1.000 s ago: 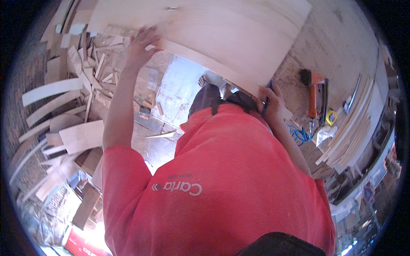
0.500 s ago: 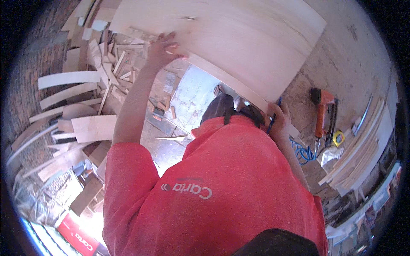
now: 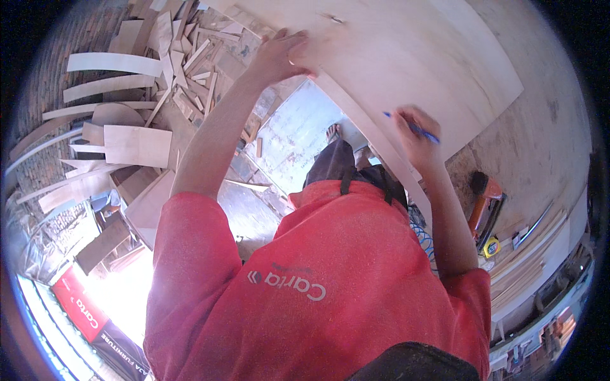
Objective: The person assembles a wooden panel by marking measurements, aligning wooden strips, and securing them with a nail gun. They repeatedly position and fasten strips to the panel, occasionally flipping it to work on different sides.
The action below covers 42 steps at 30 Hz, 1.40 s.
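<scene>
A large pale plywood sheet (image 3: 419, 57) spans the upper middle, with a long narrow wooden strip (image 3: 362, 117) lying along its near edge. My left hand (image 3: 283, 57) rests over the strip and the sheet's edge, fingers stretched out and thumb apart. Its fingertips lie on the wood, and the palm's underside is hidden. Over the right part of the sheet is my right hand (image 3: 416, 136), closed around a blue pen (image 3: 424, 133). The pen's tip points left, just above or on the plywood; I cannot tell which.
Wood offcuts (image 3: 190, 63) pile up at the left, near curved pieces (image 3: 114, 63). To the right lie an orange and black power tool (image 3: 486, 203), a yellow tape measure (image 3: 491, 247) and stacked strips (image 3: 534, 267). A blue coiled hose (image 3: 422, 241) sits beside my right forearm.
My right hand has come up from the strip's right part onto the sheet, carrying the pen. My left hand stays at the strip. The whole view has shifted.
</scene>
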Tool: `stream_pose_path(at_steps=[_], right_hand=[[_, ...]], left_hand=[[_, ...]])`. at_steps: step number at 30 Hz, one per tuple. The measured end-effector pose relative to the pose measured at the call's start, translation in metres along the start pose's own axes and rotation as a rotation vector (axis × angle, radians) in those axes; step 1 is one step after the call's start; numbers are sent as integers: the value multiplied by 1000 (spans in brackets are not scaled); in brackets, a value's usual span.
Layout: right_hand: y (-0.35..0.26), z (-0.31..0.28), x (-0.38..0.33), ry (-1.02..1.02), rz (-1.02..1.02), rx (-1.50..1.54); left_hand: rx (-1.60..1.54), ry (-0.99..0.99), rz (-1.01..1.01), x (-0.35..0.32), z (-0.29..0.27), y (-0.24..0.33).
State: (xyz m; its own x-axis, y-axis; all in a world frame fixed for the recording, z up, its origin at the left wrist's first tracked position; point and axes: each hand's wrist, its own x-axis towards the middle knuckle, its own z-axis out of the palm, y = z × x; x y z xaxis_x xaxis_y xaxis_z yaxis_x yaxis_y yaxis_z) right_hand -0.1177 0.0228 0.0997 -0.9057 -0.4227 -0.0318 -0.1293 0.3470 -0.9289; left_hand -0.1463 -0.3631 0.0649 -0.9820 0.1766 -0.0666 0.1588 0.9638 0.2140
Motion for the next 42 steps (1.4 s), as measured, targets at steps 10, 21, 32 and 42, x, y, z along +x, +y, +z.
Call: stream_pose_path(at_steps=[10, 21, 32, 42], right_hand=[[-2, 96, 113, -198, 94, 238], [-9, 75, 103, -218, -132, -99], [4, -39, -36, -296, 82, -134], [2, -79, -92, -256, 163, -202]], left_hand=[[-2, 20, 5, -1, 1, -1], [-13, 8, -16, 2, 4, -2], [-1, 9, 38, 1, 8, -15], [-21, -22, 26, 5, -1, -11]])
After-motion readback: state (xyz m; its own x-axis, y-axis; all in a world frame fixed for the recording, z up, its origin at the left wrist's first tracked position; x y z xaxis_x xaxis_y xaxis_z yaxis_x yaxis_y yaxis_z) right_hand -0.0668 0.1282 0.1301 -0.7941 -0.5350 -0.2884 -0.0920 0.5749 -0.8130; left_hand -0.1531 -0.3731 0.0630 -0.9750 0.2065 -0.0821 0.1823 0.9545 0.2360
